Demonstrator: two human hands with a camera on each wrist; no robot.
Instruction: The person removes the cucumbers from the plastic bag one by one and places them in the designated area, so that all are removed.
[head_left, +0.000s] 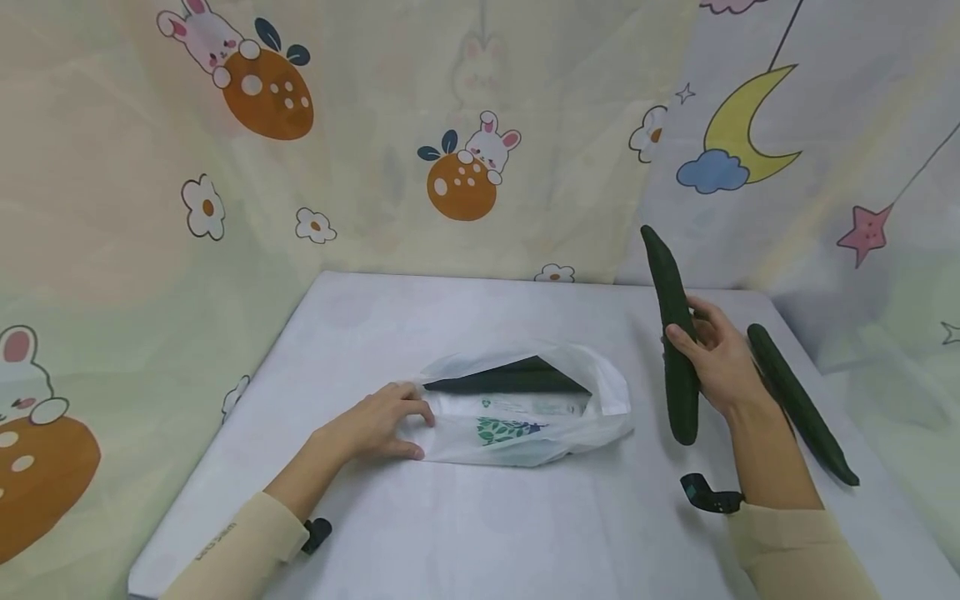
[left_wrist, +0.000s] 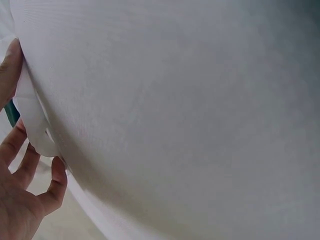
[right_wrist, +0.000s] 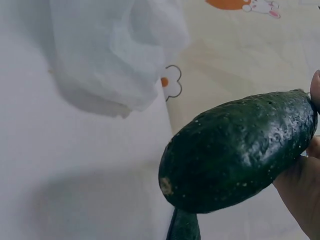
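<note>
A white plastic bag (head_left: pixel 457 454) with green print lies at the middle of the table, its mouth gaping. Inside it a dark green cucumber (head_left: pixel 510 377) shows through the gap. My left hand (head_left: pixel 378 423) holds the bag's left end, thumb at the near edge; in the left wrist view the fingers (left_wrist: pixel 59 182) bend at the bag's edge. To the right of the bag, my right hand (head_left: pixel 716 362) grips another cucumber (head_left: pixel 667 283) around its middle, raised and pointing away from me. Its blunt near end fills much of the right wrist view.
One more cucumber (head_left: pixel 802 404) lies on the white table (head_left: pixel 480 533) to the right, partly behind my right forearm. A patterned cloth (head_left: pixel 375 167) hangs behind the table and along its sides. Each wrist wears a small black camera (head_left: pixel 708 494).
</note>
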